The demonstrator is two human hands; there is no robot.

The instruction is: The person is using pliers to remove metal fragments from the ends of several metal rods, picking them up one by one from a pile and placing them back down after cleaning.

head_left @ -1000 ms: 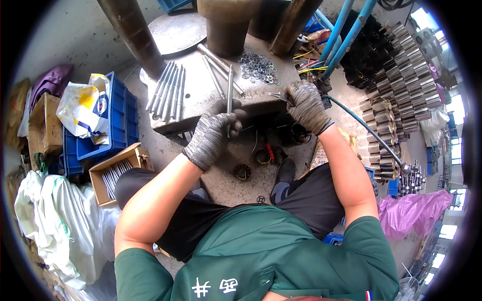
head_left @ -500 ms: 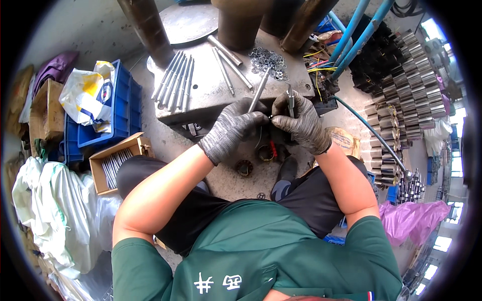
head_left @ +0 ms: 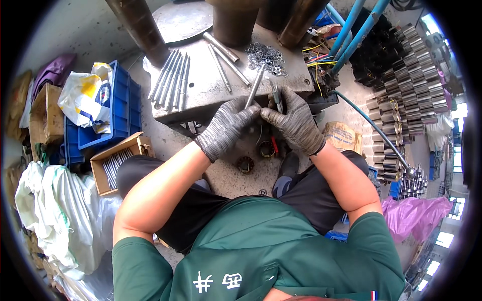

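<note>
My left hand [head_left: 229,124], in a grey knit glove, is closed round a slim metal rod [head_left: 255,85] that slants up toward the metal block's edge. Close beside it, my gloved right hand [head_left: 295,120] grips a narrow grey metal tool [head_left: 276,96]; the fingers hide most of it, so its kind is unclear. The thumbs of both hands nearly meet at the rod's lower end. Just beyond, a pile of small metal rings [head_left: 266,59] lies on the metal block [head_left: 201,93]. More thin rods [head_left: 170,80] rest side by side at its left.
Thick columns [head_left: 233,22] rise from the block. Loose wires [head_left: 321,60] and blue pipes [head_left: 351,30] stand at right, near stacked metal cylinders [head_left: 401,80]. At left are a blue crate [head_left: 125,100] and a cardboard box of rods [head_left: 95,170]. A ring-shaped part [head_left: 245,164] lies on the floor.
My right hand has turned, and the tool in it now leans left, nearer the rod. Both hands remain close together; the view has shifted slightly.
</note>
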